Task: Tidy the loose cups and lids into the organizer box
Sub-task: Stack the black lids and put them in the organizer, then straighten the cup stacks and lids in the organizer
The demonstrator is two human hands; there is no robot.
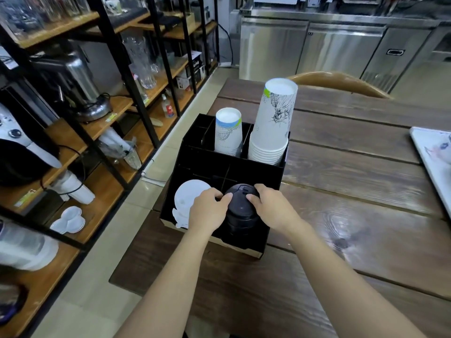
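A black organizer box (pixel 253 170) stands on the wooden table. Its back compartments hold a short stack of upside-down white paper cups (pixel 228 132) and a taller stack (pixel 272 123) to the right. White lids (pixel 189 197) fill the front left compartment. A stack of black lids (pixel 240 207) sits in the front right compartment. My left hand (pixel 207 209) grips the black stack from the left, partly covering the white lids. My right hand (pixel 271 206) holds the same stack from the right.
The dark wooden table (pixel 353 191) stretches to the right, with a white tray (pixel 434 154) at its right edge. A chair back (pixel 336 81) stands behind the table. Shelving with glassware and appliances (pixel 73 106) lines the left side, across a narrow floor gap.
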